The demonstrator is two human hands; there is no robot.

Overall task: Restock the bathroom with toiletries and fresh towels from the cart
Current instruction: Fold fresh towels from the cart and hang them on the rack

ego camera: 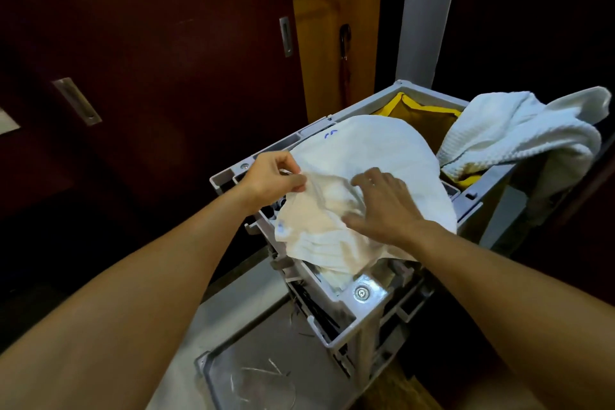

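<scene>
A grey plastic cart [362,293] stands in front of me with a large white towel [376,156] heaped over its top tray. My left hand [273,176] pinches a fold of this towel at its left edge. My right hand [382,203] lies on the towel's middle with fingers spread and slightly bent, pressing into the cloth. A second white towel [519,130], with a waffle weave, hangs over the cart's far right rim. What lies under the towels is hidden.
A yellow bag [419,110] lines the cart's far compartment. Dark sliding doors with metal recessed handles [285,36] fill the left. A folded umbrella [345,56] leans against a wooden panel behind the cart. The cart's lower grey shelf [253,373] holds thin loose strands.
</scene>
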